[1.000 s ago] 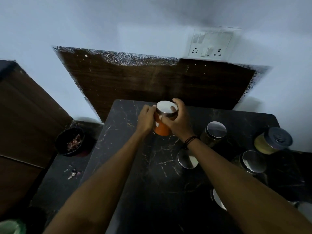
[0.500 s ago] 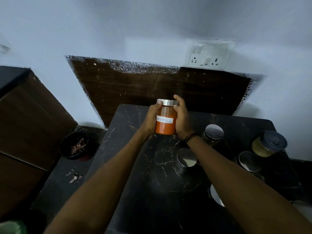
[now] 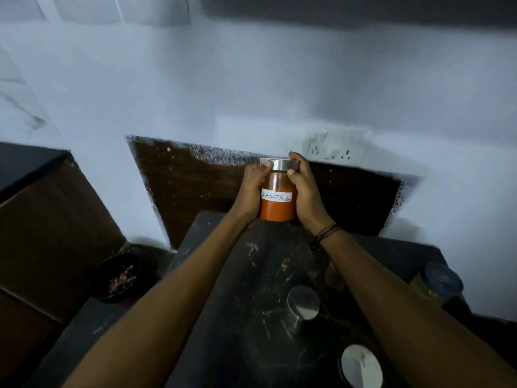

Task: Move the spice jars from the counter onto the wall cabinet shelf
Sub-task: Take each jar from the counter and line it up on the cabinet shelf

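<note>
Since half a second ago I have lifted the red chilli jar [image 3: 277,196] higher, so it now sits in front of the brown wall panel [image 3: 201,186] instead of low over the table [image 3: 251,317], and its label has turned to face me.

Nearest me, at the bottom edge, stands one jar with a shiny lid [image 3: 361,365], partly hidden by my right forearm. A little further is a second steel-lidded jar [image 3: 303,303], upright on the dark scratched surface. To the right, near the table's edge, is a third jar with a dark blue lid and yellowish contents [image 3: 437,281]. That makes three jars on the table that I can count; any labels on them are unreadable. Off to the left, lower than the table, one dark bowl [image 3: 119,277] holds reddish scraps.

Further out, my left hand [image 3: 251,191] and right hand [image 3: 305,191] close on the fourth jar from both sides, fingertips up at its silver lid. My grip is clenched around it, and it hangs clear of the table. The white strip on it reads "Red chilli Powder" in handwriting, over orange-red powder. A dark thread band [image 3: 327,233] circles my right wrist.

Beyond, one blurred white switch plate [image 3: 333,148] sits on the pale wall.
</note>
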